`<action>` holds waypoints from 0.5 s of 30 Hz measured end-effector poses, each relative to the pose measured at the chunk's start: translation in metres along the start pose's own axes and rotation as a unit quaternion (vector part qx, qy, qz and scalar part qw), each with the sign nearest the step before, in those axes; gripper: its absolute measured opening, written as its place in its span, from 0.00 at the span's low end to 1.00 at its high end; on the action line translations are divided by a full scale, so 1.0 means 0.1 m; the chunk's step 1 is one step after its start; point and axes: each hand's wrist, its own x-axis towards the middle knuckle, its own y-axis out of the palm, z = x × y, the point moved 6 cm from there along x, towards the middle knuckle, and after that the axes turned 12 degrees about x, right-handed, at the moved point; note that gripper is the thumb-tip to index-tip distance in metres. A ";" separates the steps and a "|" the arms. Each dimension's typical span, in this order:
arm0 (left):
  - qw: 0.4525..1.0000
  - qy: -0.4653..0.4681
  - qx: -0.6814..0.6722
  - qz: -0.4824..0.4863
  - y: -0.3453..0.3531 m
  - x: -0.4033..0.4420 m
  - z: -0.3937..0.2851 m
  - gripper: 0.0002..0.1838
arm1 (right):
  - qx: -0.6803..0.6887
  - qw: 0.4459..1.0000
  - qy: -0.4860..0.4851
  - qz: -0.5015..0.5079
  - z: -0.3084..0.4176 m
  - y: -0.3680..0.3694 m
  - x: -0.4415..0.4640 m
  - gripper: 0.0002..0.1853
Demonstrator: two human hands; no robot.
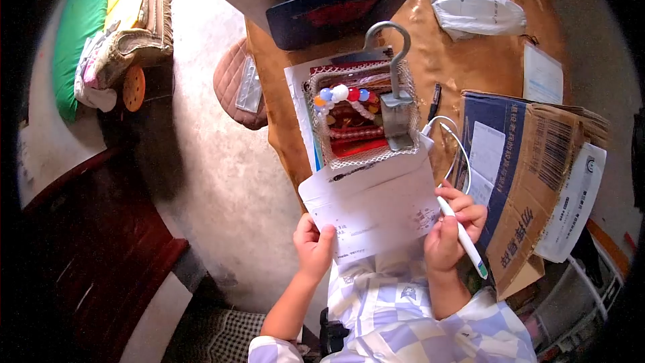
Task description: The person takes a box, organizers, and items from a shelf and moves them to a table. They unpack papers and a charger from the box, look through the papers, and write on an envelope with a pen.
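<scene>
A white paper sheet shaped like an envelope (376, 205), with small print near its lower edge, lies tilted above my lap. My left hand (314, 245) is closed on its left edge, thumb on top. At the right edge, my right hand (455, 228) is closed around a white pen (467, 242) with a green end. Whether those fingers also grip the paper cannot be made out. Just beyond the paper stands a mesh basket (376, 159) holding beads (340, 93), red items and a grey hook-shaped holder (398, 111).
On the brown-covered table (420, 47) are a dark marker (435, 99), a white cable (463, 151) and a white plastic bag (476, 10). A cardboard box (531, 181) stands close on my right. A screen-like device (322, 0) is at the back; a quilted stool (232, 84) is left.
</scene>
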 end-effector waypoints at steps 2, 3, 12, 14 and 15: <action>1.000 0.005 0.003 0.003 0.00 0.01 -0.01 0.11 | 0.013 1.000 0.011 0.008 0.00 0.01 0.00 0.12; 1.000 0.004 0.006 0.005 -0.01 0.01 -0.01 0.11 | 0.015 1.000 0.012 0.009 0.01 0.03 0.00 0.11; 0.963 0.206 0.158 -0.075 -0.15 -0.06 -0.23 0.10 | 0.049 0.997 -0.057 -0.001 0.16 0.07 -0.02 0.14; 0.947 0.250 0.161 -0.119 -0.15 0.03 -0.31 0.10 | 0.031 0.994 -0.108 0.009 0.24 0.13 -0.02 0.15; 0.946 0.251 0.150 -0.143 -0.16 0.07 -0.30 0.11 | 0.044 0.994 -0.095 0.031 0.25 0.16 -0.06 0.15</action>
